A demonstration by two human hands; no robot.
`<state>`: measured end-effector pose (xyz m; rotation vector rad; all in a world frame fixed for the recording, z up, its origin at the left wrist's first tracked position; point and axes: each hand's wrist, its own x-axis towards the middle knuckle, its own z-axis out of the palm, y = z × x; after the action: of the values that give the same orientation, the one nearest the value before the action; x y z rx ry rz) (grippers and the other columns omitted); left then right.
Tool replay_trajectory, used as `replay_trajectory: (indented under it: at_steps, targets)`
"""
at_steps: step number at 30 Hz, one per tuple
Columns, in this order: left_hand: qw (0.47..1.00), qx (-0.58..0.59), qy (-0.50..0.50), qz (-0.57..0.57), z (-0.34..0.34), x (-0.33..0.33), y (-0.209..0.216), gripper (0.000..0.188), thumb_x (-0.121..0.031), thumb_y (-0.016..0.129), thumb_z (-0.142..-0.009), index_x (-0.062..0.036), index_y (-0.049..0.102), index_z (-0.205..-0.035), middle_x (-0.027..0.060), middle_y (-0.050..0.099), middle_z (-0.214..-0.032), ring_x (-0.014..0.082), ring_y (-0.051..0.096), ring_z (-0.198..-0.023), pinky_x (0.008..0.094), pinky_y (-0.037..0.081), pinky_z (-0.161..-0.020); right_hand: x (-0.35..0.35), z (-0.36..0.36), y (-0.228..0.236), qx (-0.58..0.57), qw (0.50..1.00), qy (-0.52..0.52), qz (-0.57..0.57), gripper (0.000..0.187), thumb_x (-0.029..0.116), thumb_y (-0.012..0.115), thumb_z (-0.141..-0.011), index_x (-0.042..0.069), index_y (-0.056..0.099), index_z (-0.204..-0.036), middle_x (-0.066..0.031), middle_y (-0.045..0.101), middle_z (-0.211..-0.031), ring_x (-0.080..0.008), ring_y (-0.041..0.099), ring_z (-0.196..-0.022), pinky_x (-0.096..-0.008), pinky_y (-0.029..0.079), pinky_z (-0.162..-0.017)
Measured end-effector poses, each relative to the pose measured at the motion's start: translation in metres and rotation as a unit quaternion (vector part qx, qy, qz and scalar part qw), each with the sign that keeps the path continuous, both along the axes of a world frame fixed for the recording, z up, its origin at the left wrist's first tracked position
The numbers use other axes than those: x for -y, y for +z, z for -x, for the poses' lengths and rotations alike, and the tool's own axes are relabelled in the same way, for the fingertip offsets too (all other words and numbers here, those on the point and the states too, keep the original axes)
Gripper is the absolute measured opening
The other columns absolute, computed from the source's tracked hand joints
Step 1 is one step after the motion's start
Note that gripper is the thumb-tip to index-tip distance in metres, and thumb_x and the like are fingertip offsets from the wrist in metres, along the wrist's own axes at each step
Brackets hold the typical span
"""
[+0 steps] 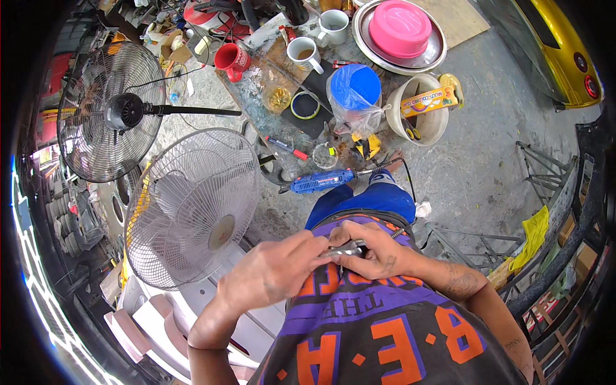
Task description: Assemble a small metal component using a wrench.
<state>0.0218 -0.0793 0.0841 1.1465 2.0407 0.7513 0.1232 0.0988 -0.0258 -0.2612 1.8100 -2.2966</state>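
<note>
In front of my chest, my right hand is wrapped round a silver and black handpiece of a flexible-shaft rotary tool. The spring-sleeved end of its shaft shows beyond my right fingers. My left hand pinches the silver front end; its fingertips partly hide what they grip. The blue rotary tool body lies beyond my knees, with a black flexible shaft curving from it past my right leg.
Two fans stand at the left, the white-grilled one closest to my left arm. Ahead, a low worktop holds mugs, a black tape roll, a blue-topped tub and a pink container. A white bucket and metal stands are on the right.
</note>
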Motion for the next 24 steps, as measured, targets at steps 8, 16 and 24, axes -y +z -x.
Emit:
replay_trajectory:
  at_steps: [8, 16, 24]
  targets:
    - [1.0, 0.022, 0.019, 0.006, -0.003, 0.003, 0.0, 0.023, -0.009, 0.066, -0.086, -0.0005, 0.057, -0.105, 0.0123, 0.06, -0.091, 0.0343, 0.063, -0.072, 0.0401, 0.053, -0.058, -0.001, 0.0, 0.006, 0.003, 1.0, 0.001, -0.023, 0.02, 0.011, 0.067, -0.087, 0.003, 0.055, -0.1, -0.0082, 0.057, -0.067, -0.0145, 0.049, -0.049, -0.0295, 0.034, -0.045]
    - [0.989, 0.067, 0.114, -0.071, -0.006, -0.002, -0.007, 0.025, -0.014, 0.069, -0.087, 0.0005, 0.061, -0.104, 0.0124, 0.062, -0.085, 0.0316, 0.064, -0.071, 0.0377, 0.052, -0.058, -0.016, 0.001, 0.023, 0.044, 0.999, -0.001, -0.031, 0.019, 0.009, 0.068, -0.085, 0.002, 0.057, -0.099, -0.0096, 0.069, -0.095, -0.0154, 0.063, -0.072, -0.0269, 0.047, -0.063]
    - [0.968, 0.029, 0.216, -0.122, -0.037, 0.001, -0.008, 0.019, -0.011, 0.075, -0.082, 0.0002, 0.066, -0.095, 0.0111, 0.065, -0.079, 0.0196, 0.063, -0.062, 0.0278, 0.049, -0.053, -0.012, 0.002, 0.013, -0.071, 0.997, 0.011, -0.002, 0.031, 0.007, 0.071, -0.082, 0.005, 0.04, -0.087, -0.0168, 0.066, -0.087, -0.0194, 0.063, -0.067, -0.0284, 0.046, -0.054]
